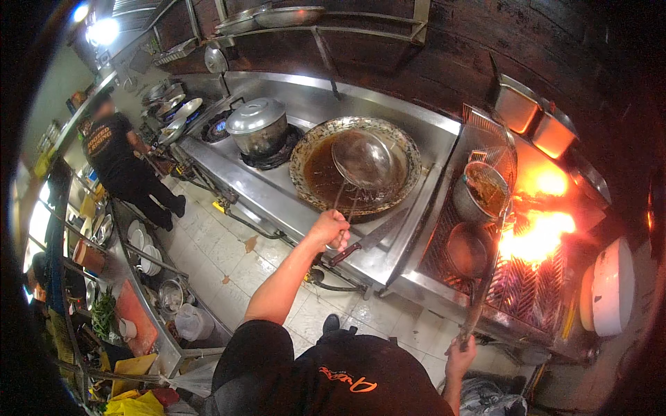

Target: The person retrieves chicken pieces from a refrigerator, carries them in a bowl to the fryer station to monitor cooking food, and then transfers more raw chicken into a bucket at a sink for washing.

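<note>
My left hand (332,230) grips the handle of a round metal mesh strainer (364,158). The strainer's bowl is over a wide, crusted wok (299,179) of brown liquid, probably oil; whether it dips in is hard to tell. A large knife (372,236) with a brown handle lies on the steel ledge just right of that hand. Lower right, my right hand (460,356) is closed around a long handle (481,301). This handle runs up across the grill towards a wire basket (489,127); their join is unclear.
Tall flames (538,239) rise from the grill (551,296), beside a pot of food (486,184) and a small pan (468,249). A lidded pot (257,125) stands left of the wok. Another person (117,145) stands at far left burners. Plates (151,260) line a counter behind.
</note>
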Demonstrator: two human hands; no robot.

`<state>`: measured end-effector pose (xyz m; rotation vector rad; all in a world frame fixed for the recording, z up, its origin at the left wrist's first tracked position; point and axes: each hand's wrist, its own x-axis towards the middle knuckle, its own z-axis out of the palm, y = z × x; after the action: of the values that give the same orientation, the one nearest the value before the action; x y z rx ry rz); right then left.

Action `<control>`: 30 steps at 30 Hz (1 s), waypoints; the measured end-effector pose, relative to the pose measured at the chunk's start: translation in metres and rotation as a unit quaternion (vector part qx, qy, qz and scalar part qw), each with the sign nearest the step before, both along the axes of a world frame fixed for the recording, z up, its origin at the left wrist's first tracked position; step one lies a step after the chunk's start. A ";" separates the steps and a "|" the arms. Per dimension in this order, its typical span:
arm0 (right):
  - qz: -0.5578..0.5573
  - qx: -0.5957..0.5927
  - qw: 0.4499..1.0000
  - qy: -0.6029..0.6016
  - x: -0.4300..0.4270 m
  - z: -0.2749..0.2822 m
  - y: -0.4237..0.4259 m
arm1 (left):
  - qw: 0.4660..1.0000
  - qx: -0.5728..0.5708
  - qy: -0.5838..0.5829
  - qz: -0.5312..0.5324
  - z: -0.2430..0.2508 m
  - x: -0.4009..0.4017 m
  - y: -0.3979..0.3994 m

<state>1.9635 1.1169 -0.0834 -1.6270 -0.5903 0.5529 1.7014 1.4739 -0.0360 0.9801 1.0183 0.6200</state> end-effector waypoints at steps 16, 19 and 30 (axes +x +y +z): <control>-0.027 -0.011 1.000 0.002 -0.005 0.001 -0.015 | 0.683 0.383 0.608 -0.130 -0.064 -0.071 0.142; -0.032 -0.027 0.999 -0.006 -0.003 -0.001 -0.020 | 0.896 0.145 0.408 -0.097 -0.048 -0.017 0.138; -0.025 -0.024 0.999 0.013 -0.008 -0.006 -0.027 | 0.996 -0.060 0.064 -0.004 -0.039 0.056 0.085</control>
<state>1.9560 1.0895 -0.0890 -1.6739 -0.5202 0.5542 1.7576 1.5588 -0.0749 0.9261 1.1521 0.4879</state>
